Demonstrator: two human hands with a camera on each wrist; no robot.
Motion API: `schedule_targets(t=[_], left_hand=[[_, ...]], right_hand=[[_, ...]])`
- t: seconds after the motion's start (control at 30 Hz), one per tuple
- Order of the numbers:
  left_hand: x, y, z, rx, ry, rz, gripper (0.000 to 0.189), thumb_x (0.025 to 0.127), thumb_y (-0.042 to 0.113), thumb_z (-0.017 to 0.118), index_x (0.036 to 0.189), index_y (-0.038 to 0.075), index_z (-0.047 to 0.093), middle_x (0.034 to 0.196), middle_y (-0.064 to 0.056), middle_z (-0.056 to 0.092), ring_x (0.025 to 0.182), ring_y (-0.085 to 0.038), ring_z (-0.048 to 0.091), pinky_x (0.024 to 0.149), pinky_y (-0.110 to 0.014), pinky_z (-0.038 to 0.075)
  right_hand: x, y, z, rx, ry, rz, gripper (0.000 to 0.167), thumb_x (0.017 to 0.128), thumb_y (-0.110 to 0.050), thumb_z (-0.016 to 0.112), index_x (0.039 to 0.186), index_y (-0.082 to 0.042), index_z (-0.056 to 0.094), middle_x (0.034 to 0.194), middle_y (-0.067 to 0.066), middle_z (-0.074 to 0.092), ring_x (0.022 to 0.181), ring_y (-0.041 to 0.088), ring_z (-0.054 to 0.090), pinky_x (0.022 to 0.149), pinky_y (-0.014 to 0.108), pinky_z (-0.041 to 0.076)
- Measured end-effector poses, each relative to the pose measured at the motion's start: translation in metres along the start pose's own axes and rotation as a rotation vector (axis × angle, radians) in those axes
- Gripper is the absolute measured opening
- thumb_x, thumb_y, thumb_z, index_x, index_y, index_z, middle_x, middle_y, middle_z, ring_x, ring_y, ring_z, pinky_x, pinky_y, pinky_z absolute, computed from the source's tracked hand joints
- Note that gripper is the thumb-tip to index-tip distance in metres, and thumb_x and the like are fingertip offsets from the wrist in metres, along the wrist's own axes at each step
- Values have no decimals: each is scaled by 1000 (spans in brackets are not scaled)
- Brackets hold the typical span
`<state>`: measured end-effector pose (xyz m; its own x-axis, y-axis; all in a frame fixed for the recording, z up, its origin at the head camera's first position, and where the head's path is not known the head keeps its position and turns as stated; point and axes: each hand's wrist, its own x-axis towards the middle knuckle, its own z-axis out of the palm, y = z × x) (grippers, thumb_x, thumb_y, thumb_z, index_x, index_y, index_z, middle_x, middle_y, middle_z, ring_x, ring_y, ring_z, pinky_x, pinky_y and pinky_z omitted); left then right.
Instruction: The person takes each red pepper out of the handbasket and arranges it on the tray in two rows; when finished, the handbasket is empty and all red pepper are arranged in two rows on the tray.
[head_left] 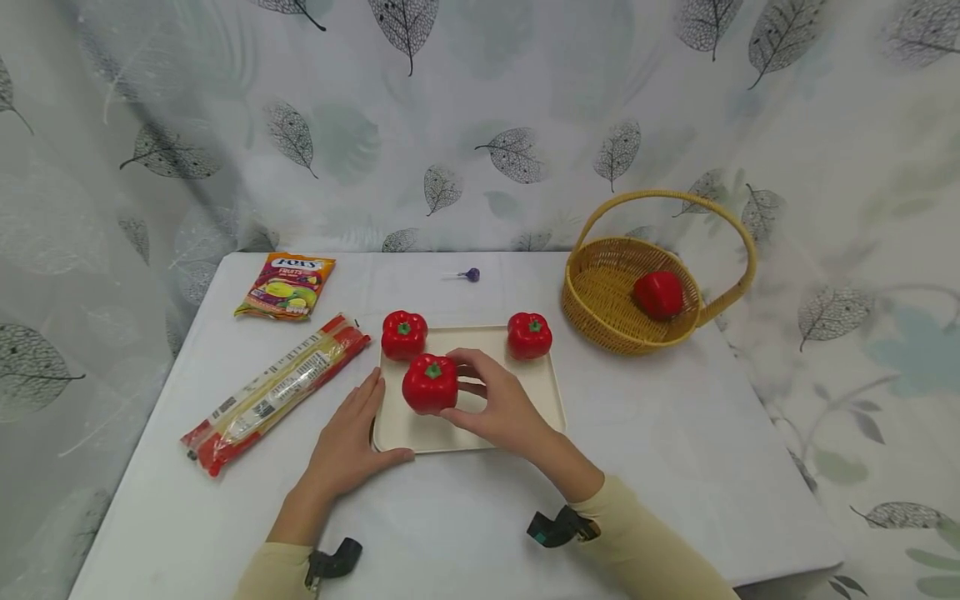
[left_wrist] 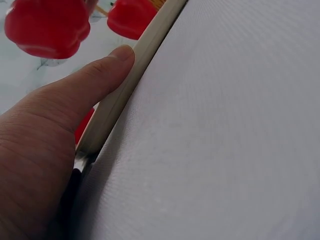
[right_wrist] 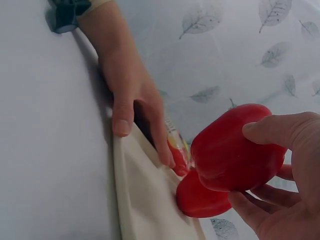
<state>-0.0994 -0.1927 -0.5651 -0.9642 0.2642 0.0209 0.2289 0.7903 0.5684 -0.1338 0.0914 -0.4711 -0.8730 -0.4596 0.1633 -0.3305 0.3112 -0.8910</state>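
Observation:
My right hand (head_left: 504, 406) holds a red bell pepper (head_left: 430, 384) between thumb and fingers, above the cream tray (head_left: 525, 400). In the right wrist view the held bell pepper (right_wrist: 235, 147) hangs clear of the tray. My left hand (head_left: 351, 442) rests against the tray's near left corner, its fingers extended along the left side. The left wrist view shows that thumb (left_wrist: 107, 70) on the tray's rim (left_wrist: 145, 55). Two more red bell peppers stand on the tray, one at the back left (head_left: 404, 335) and one at the back right (head_left: 529, 336).
A wicker basket (head_left: 600, 329) with a tall handle stands at the back right, holding a red bell pepper (head_left: 658, 295). Left of the tray lie a long noodle-like packet (head_left: 277, 396) and a candy bag (head_left: 287, 286). Behind the tray is a purple lollipop (head_left: 471, 275).

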Motion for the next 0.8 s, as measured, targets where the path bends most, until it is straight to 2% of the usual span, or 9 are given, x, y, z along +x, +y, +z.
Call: schedule_targets(t=[0.2, 0.5, 0.8], left_hand=[[0, 1, 0, -17, 5, -2, 132, 77, 77, 84, 173, 9, 26, 182, -2, 14, 163, -37, 24, 127, -61, 29], [0, 1, 0, -35, 18, 5, 130, 76, 71, 88, 173, 11, 27, 181, 0, 15, 163, -36, 23, 126, -63, 30], [0, 0, 0, -46, 22, 6, 130, 76, 71, 89, 174, 14, 26, 182, 3, 14, 163, -37, 23, 126, -64, 29]], right_hand=[[-1, 5, 17, 31, -41, 20, 77, 87, -11, 92, 153, -14, 53, 146, -2, 61, 136, 19, 60, 104, 47, 59], [-4, 12, 36, 59, -71, 61, 78, 87, -8, 91, 154, -16, 52, 147, -1, 60, 135, 23, 60, 105, 40, 58], [-4, 19, 46, 48, -100, 59, 76, 89, -10, 91, 154, -14, 51, 147, -3, 59, 136, 19, 58, 105, 36, 58]])
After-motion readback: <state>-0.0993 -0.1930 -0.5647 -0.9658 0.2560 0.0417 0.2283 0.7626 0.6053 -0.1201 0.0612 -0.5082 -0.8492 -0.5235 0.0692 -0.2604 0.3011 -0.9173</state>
